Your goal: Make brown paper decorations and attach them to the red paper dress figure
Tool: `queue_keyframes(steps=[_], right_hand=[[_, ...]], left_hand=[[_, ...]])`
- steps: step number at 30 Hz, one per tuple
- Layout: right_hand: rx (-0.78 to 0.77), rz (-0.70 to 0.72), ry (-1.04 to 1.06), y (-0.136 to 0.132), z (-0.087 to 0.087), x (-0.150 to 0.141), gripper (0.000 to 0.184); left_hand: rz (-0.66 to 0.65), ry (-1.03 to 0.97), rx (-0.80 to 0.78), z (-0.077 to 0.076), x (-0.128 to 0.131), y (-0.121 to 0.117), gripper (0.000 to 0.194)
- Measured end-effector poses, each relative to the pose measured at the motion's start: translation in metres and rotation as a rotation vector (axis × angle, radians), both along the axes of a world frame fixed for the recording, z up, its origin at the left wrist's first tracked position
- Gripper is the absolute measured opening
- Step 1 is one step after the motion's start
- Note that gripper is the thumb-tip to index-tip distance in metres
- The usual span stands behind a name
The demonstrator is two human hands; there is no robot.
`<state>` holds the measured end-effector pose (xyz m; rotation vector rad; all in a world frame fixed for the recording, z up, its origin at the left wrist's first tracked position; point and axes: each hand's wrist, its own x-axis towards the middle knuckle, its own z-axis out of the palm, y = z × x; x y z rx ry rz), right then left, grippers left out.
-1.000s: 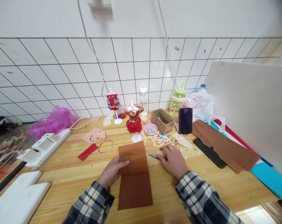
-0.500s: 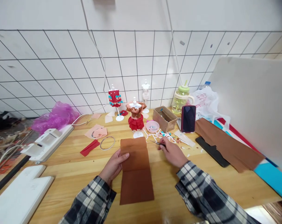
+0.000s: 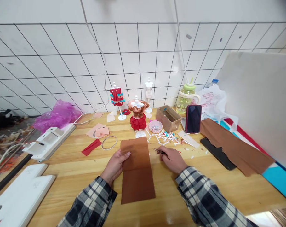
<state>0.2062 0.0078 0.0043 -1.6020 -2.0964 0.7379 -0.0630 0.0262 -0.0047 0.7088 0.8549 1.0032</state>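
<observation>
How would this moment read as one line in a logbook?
left hand: gripping creased brown sheet | right hand: holding small snips, tips apart from sheet | beyond: red-skirted dress form, pink dish

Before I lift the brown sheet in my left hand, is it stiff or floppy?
Probably floppy: the brown sheet looks thin, with an apparent fold line across it. Likely light too, being so thin. Its near end, away from your left hand, may droop.
</observation>
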Motion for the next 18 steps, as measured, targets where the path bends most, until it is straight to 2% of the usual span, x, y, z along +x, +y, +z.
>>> queue_keyframes(steps=[2, 6, 9, 14, 18], right_hand=[[-0.005, -0.017, -0.072, -0.002, 0.0, -0.001, 0.023], [-0.015, -0.075, -0.218, 0.001, -0.001, -0.01, 0.045], [-0.02, -0.115, -0.291, 0.014, 0.0, -0.017, 0.046], [-0.02, -0.166, -0.185, 0.035, 0.0, -0.02, 0.039], [-0.012, -0.106, -0.145, 0.027, -0.001, -0.015, 0.037]], left_hand=[[-0.007, 0.005, 0.003, -0.001, 0.0, 0.0, 0.042], [-0.031, 0.018, 0.013, 0.002, 0.002, -0.001, 0.046], [-0.032, 0.026, 0.018, 0.003, 0.004, -0.001, 0.047], [-0.027, 0.02, 0.033, 0.0, 0.002, 0.0, 0.045], [-0.017, 0.007, 0.038, -0.002, 0.0, 0.0, 0.047]])
